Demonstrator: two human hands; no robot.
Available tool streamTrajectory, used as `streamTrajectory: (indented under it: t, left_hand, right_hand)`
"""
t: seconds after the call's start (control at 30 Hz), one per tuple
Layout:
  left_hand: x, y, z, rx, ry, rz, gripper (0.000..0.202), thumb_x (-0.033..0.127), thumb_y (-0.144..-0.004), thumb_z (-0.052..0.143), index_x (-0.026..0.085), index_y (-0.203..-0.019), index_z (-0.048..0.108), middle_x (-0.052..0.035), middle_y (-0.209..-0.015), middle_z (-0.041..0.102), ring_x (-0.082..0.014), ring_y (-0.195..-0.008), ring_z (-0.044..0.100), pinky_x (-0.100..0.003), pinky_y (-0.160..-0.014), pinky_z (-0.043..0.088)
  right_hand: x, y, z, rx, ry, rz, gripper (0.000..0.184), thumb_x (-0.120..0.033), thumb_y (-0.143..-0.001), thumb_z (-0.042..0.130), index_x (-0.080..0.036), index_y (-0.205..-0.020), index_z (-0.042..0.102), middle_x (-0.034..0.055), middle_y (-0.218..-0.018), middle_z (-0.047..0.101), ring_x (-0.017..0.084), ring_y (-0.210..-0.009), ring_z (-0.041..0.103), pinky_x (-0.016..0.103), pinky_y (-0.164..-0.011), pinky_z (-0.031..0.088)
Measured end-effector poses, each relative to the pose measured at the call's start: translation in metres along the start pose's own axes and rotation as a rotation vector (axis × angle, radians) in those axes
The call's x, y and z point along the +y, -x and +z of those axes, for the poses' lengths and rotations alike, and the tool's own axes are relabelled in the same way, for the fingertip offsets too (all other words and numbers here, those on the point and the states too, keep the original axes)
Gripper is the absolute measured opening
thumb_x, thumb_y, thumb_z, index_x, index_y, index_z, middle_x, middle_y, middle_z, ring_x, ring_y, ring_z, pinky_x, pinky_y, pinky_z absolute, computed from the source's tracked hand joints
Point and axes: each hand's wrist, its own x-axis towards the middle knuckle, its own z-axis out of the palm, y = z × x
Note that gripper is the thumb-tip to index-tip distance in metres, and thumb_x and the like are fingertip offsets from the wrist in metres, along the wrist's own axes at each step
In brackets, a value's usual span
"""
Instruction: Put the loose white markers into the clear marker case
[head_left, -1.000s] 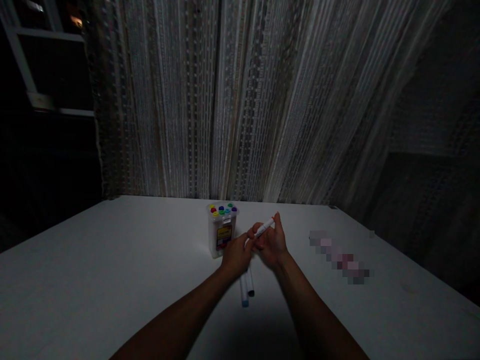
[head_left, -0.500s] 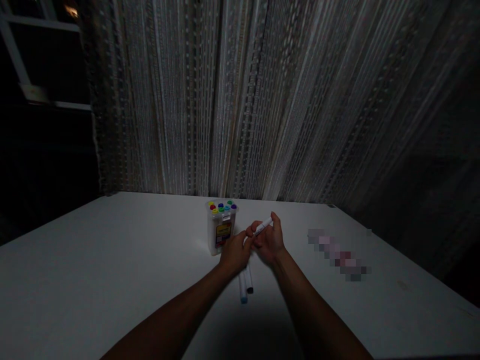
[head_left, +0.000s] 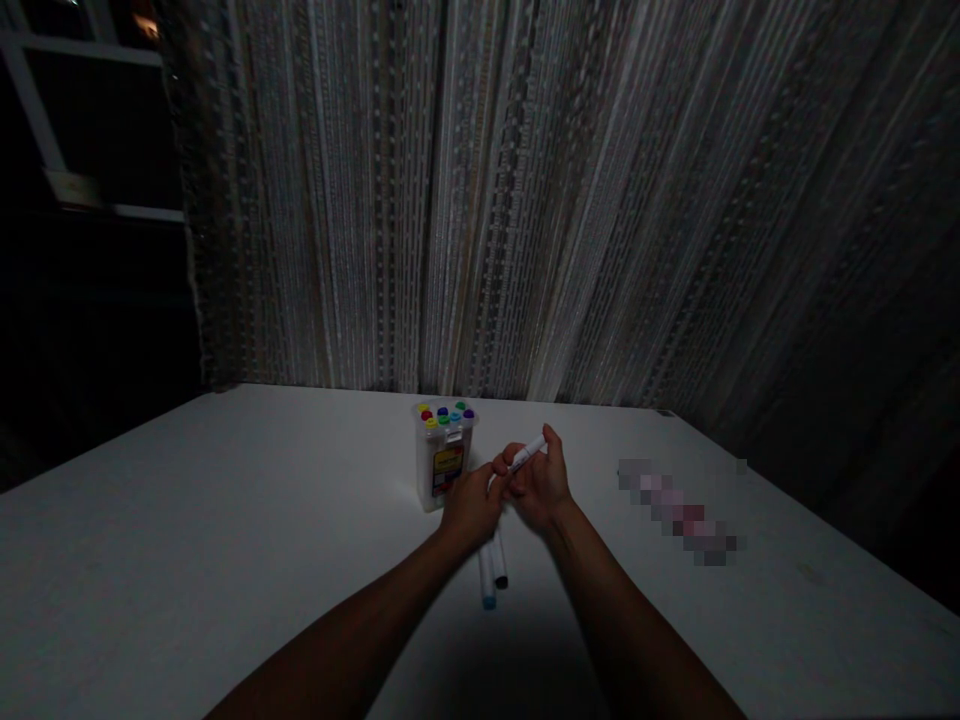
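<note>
Between my two hands is a white marker [head_left: 528, 453], tilted up to the right above the table. My left hand [head_left: 472, 505] is closed on its lower left end. The fingers of my right hand [head_left: 541, 485] are curled round it, with a fingertip at the upper end. Under my hands, a marker with a light blue end [head_left: 487, 580] lies beside a marker with a black end [head_left: 501, 570], their far parts hidden by my left hand. Just behind my left hand stands a clear marker case [head_left: 431, 470], holding several markers with coloured ends upward.
The white table [head_left: 262, 520] spreads all around. A blurred-out pinkish item [head_left: 675, 510] lies on it at the right. A striped curtain [head_left: 480, 200] hangs behind the table, and a dark window [head_left: 90, 120] is at the upper left.
The view has shifted very slightly. Both hands keep the same hold on the white marker, and the other things stay in place.
</note>
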Motion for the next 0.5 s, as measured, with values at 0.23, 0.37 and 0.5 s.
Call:
streamTrajectory:
  t: [0.23,0.37,0.5]
  left_hand:
    - [0.0046,0.0017,-0.0006,-0.023,-0.061,0.011,0.033,0.037,-0.087,0.034,0.020,-0.096,0.060,-0.0041,-0.084,0.068,-0.0180,-0.080,0.062,-0.024,-0.069,0.041]
    - [0.0058,0.0026,-0.0013,-0.045,-0.064,0.054,0.030,0.032,-0.088,0.033,0.020,-0.097,0.059,-0.0043,-0.088,0.068,-0.0175,-0.084,0.062,-0.024,-0.074,0.042]
    - [0.0067,0.0031,-0.0017,-0.057,-0.037,0.041,0.031,0.031,-0.088,0.032,0.019,-0.098,0.059,-0.0053,-0.089,0.067,-0.0176,-0.085,0.061,-0.024,-0.076,0.042]
  right_hand:
    - [-0.0015,0.0001,-0.0025,0.022,-0.001,-0.053,0.065,-0.070,-0.074,0.029,-0.013,-0.057,0.056,0.0038,-0.050,0.055,0.007,-0.034,0.037,0.020,-0.035,0.032]
    - [-0.0031,-0.0003,-0.0034,0.032,0.017,-0.081,0.067,-0.071,-0.074,0.028,-0.013,-0.056,0.056,0.0034,-0.049,0.055,0.005,-0.032,0.031,0.019,-0.032,0.030]
    - [-0.0036,-0.0003,-0.0028,0.042,0.015,-0.087,0.068,-0.072,-0.074,0.027,-0.013,-0.056,0.056,0.0034,-0.048,0.055,0.005,-0.031,0.030,0.018,-0.030,0.029]
